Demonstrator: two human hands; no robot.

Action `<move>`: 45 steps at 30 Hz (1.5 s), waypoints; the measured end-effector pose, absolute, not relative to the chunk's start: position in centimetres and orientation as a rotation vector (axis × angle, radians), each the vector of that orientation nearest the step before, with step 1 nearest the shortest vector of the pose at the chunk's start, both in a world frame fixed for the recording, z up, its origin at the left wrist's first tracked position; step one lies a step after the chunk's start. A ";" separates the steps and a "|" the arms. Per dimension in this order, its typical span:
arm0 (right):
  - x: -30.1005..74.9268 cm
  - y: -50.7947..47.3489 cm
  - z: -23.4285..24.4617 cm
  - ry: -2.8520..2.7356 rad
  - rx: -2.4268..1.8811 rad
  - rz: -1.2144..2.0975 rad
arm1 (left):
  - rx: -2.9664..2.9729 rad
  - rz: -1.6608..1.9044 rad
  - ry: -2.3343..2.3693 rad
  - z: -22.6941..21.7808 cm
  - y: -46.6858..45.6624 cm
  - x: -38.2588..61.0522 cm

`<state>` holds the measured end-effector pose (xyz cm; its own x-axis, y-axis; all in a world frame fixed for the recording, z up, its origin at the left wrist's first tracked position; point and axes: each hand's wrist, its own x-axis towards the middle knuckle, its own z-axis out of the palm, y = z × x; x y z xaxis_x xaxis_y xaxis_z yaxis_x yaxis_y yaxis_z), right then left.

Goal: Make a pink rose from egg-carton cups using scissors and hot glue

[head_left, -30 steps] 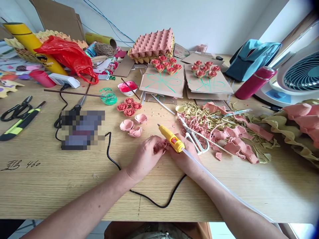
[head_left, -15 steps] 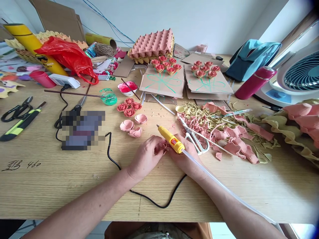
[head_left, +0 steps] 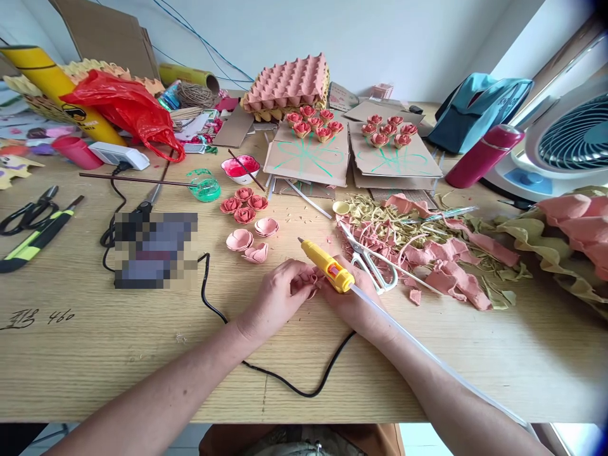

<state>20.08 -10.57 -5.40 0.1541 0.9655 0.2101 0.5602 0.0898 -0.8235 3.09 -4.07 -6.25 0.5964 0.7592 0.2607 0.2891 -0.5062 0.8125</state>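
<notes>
My left hand pinches a small pink cardboard flower piece, partly hidden by the fingers. Opposite it, my right hand is closed around a yellow hot glue gun; its fingertips meet the same pink piece. The gun's nozzle points away to the upper left, and a long clear glue stick trails from its back over my right forearm. Beyond my hands lie several pale pink cup flowers and several red-painted flowers. White-handled scissors rest just beyond my right hand.
Pink and yellow scraps spread at the right. Red roses stand on cardboard squares behind. A bowl of red paint and a green paint jar sit left of these. The black cord loops below my hands.
The view has shifted slightly. The pink piece shows a little more between my fingers, and both hands keep nearly the same position and grip.
</notes>
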 end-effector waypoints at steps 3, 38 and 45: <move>20.0 -10.7 -5.2 -1.508 -1.574 0.627 | 2.128 0.803 0.838 -6.2 -4.1 3.2; 19.9 -11.5 -3.8 -1.433 -1.487 0.647 | 1.507 0.622 0.799 -3.4 -2.0 2.4; 19.9 -11.6 -3.9 -1.421 -1.488 0.614 | 1.585 0.791 0.759 -3.8 -2.7 2.7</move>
<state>19.86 -11.57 -3.90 0.1972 0.9483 0.2488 0.4690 0.1316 -0.8733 2.72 -2.74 -3.81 0.5632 0.8218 0.0859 0.0523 -0.1392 0.9889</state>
